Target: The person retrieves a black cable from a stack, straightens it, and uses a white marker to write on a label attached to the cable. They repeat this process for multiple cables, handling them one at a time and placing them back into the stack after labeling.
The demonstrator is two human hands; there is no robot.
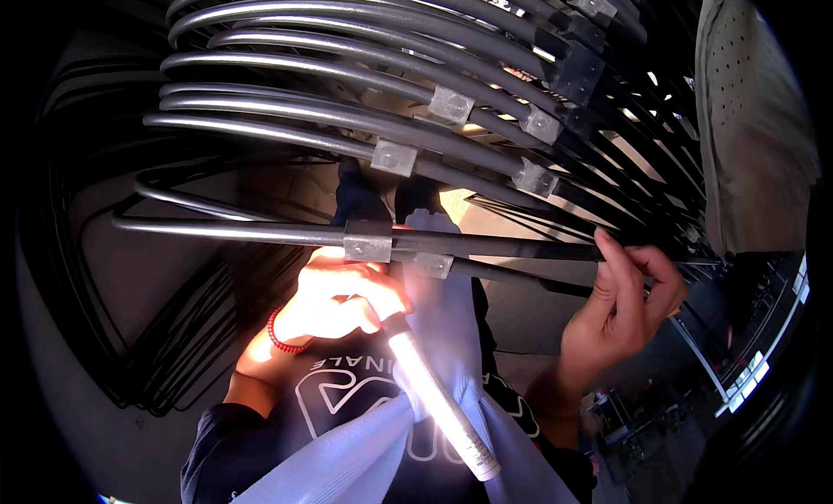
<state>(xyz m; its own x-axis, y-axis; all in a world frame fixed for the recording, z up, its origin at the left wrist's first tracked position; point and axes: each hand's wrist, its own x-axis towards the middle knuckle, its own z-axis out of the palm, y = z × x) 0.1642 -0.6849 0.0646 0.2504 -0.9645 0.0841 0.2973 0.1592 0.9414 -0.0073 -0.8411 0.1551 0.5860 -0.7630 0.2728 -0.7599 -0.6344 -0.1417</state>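
Observation:
My left hand [351, 296], a red beaded bracelet at its wrist, is closed around the dark end of a slim white marker-like tube [442, 404]. The tube slants down to the right across my shirt, partly washed out by glare. Just above those fingers, a grey block-shaped clip [368, 241] sits on the nearest black bent rod [495, 245]. A smaller clear clip [429, 264] is on the thinner rod below it. To the right, my right hand [625, 300] pinches the nearest rod between thumb and fingers.
Many more black bent rods [347, 75] hang in a row beyond, several with translucent clips [393, 158]. A beige perforated cloth [751, 122] hangs at the far right. Dark rods [186, 317] also stack at the left. A pale blue cloth [447, 330] lies over my front.

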